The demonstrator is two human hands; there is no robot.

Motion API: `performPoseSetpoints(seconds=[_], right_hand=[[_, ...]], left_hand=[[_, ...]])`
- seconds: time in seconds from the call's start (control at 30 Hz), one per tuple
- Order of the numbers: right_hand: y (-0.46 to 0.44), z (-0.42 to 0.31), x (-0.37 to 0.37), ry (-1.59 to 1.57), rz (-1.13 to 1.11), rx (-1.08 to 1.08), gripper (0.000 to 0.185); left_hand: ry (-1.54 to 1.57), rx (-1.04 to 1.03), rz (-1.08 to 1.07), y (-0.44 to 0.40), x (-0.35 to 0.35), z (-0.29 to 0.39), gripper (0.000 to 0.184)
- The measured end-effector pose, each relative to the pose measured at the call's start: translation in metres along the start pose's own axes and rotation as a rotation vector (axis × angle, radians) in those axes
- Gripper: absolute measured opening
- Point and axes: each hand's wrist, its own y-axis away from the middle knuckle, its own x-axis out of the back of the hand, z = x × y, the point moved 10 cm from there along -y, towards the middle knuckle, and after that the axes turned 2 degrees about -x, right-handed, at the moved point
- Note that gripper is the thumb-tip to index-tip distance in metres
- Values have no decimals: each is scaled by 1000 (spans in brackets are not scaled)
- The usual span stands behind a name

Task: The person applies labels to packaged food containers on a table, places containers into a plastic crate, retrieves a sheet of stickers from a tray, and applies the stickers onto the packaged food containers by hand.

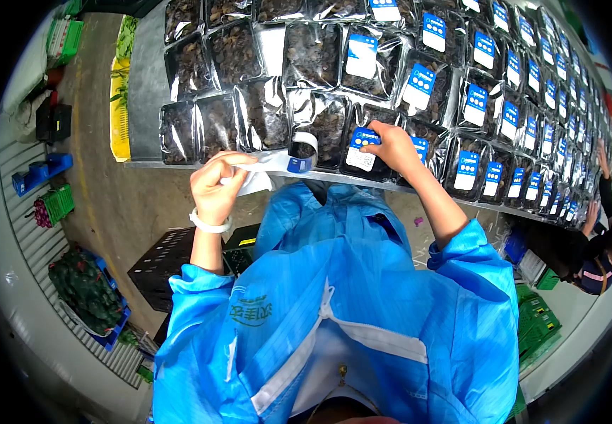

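Note:
My left hand [214, 191] pinches the white backing strip [269, 164] of a label roll [304, 151] at the table's front edge. Beside the roll, my right hand [398, 147] has its thumb and fingertips closed at the side of a blue-and-white label [360, 157], which lies over a film-wrapped black tray [370, 115]. Whether that label is fully stuck down cannot be told. Left of the roll, several dark-filled trays [215, 121] carry no label, while trays to the right [473, 159] have blue-and-white labels on top.
Rows of wrapped trays cover much of the metal table [145, 85]. A yellow crate [119, 116] with greens stands at its left end. Black crates [165, 261] sit on the floor near my left side. Another person [596, 258] is at the far right, hands by the table.

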Motion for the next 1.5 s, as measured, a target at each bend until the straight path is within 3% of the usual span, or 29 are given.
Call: performPoseSetpoints(seconds=[0.07,0.17,0.2,0.3,0.33,0.37,0.43,0.53,0.57,0.63,0.7,0.77,0.87,0.97,1.07,1.13,1.2,1.27,1.3,1.37,1.43,1.5], right_hand=[[3,-14,5,178,152,119,49],[5,-26,22,325,152,-38,48],[8,-26,32,326,190,-101,43],[12,-26,36,106,135,-141,35],[12,-23,14,-78,-20,-130,30],[12,-29,0,-211,-48,35,33],[13,-52,13,3,87,184,38],[0,-85,52,-163,279,176,31],[-10,-83,38,-455,114,56,27],[-24,-95,-3,-894,-193,18,28],[-19,-117,-16,-1059,-309,-11,31],[-11,-142,-17,-953,-320,110,44],[3,-163,-3,-575,-117,164,52],[13,-163,-8,-572,-112,26,39],[15,-169,-7,-516,-89,82,24],[16,-176,11,-332,63,323,17],[19,-180,48,-209,291,517,11],[-2,-115,83,-691,353,-84,14],[-5,-100,101,-730,476,-220,23],[-32,-83,84,-572,381,-130,34],[-46,-79,31,-485,150,-140,38],[-54,-68,-5,-444,93,-147,39]], left_hand=[[-10,0,-47,-1,-7,1,32],[88,352,63,4,-11,-16,35],[182,436,111,10,-13,-22,25],[-92,265,6,-4,-20,-5,16],[-136,144,-60,-10,-26,5,24],[-164,80,-94,-13,-30,9,24],[-219,-49,-158,-15,-42,20,25],[-217,-85,-159,-18,-51,24,26],[-201,-84,-165,-20,-55,27,25],[-175,-62,-166,-20,-64,28,24],[-168,-99,-143,-22,-68,30,24],[-194,-93,-90,-25,-61,30,23],[-92,153,-62,-13,-52,4,14],[-8,248,-35,-3,-51,-3,17],[-89,354,-75,7,-51,-12,12],[-110,315,-66,14,-53,-20,7],[-211,345,-124,26,-46,-26,13],[-219,404,-101,44,-29,-38,24],[-204,394,-67,49,-19,-36,18],[-258,325,-34,60,-1,-32,12],[-274,306,-10,68,10,-31,10],[-287,305,41,73,16,-34,12]])
